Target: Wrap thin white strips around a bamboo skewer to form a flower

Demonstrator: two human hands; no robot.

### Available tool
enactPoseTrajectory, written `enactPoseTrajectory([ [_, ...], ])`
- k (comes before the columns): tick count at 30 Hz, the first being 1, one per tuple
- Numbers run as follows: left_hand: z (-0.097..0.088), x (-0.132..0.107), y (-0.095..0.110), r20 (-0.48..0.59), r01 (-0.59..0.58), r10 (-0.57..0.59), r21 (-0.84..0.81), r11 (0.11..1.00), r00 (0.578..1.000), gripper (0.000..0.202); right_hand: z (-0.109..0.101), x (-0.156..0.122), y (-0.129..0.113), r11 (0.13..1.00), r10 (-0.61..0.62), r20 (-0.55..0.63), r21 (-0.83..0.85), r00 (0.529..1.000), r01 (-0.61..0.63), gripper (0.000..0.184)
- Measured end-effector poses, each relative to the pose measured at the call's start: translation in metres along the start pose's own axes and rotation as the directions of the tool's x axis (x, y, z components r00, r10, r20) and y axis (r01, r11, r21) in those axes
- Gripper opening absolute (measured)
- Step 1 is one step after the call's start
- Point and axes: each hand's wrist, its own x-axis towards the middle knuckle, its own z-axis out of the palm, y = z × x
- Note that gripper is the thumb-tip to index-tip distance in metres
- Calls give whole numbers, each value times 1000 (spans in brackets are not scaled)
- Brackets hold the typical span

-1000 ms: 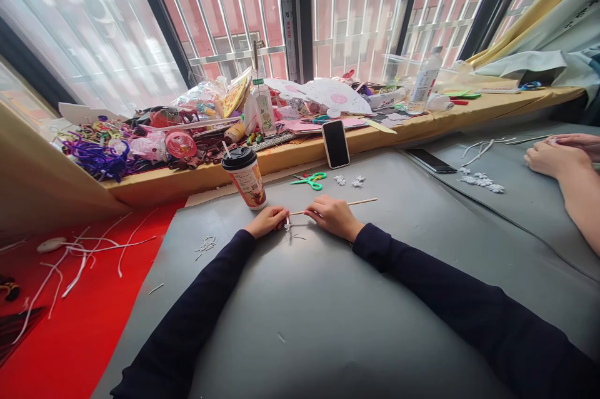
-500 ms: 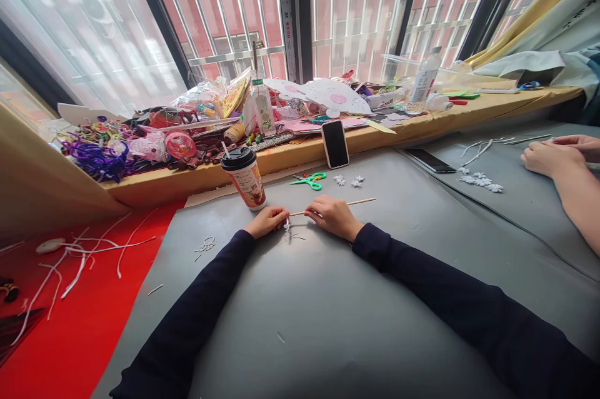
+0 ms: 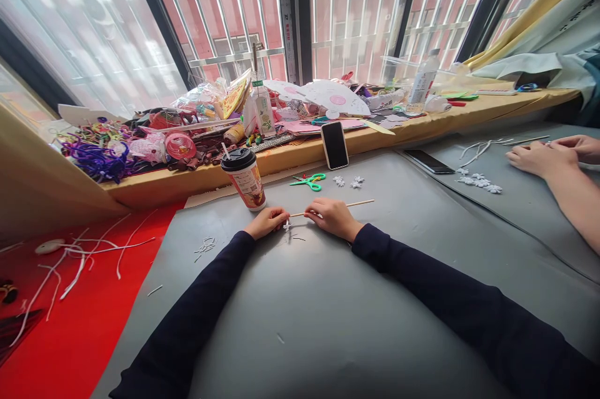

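Between my hands runs a thin wooden stick point(image 3: 360, 202), nearly level above the grey tabletop point(image 3: 300, 311). My right hand point(image 3: 334, 217) is closed round its middle. At the stick's left end, my left hand point(image 3: 268, 222) pinches with thumb and fingertips. A small white flower-like piece point(image 3: 287, 226) hangs just below those left fingertips; how it is fastened is hidden. Green-handled scissors point(image 3: 312, 182) lie beyond my hands, beside small white flower shapes point(image 3: 356, 182). White clippings point(image 3: 205, 246) are scattered left of my left forearm.
A lidded paper cup point(image 3: 246, 183) stands close behind my left hand. A phone point(image 3: 334, 145) leans against the cluttered sill point(image 3: 281, 152). Another phone point(image 3: 429, 161) and a cable point(image 3: 497, 214) lie to the right, near a co-worker's hands point(image 3: 546, 155). White strips point(image 3: 75, 255) lie on red cloth at left.
My hands, the stick and the white piece look almost unmoved. At the right, the co-worker's hands have shifted slightly to the left.
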Motion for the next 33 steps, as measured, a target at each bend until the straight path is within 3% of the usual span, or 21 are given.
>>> enactPoseTrajectory([
  [33, 0, -1, 5, -1, 7, -7, 12, 1000, 1000, 35, -1, 0, 0, 1000, -22, 6, 20, 1000, 21, 17],
])
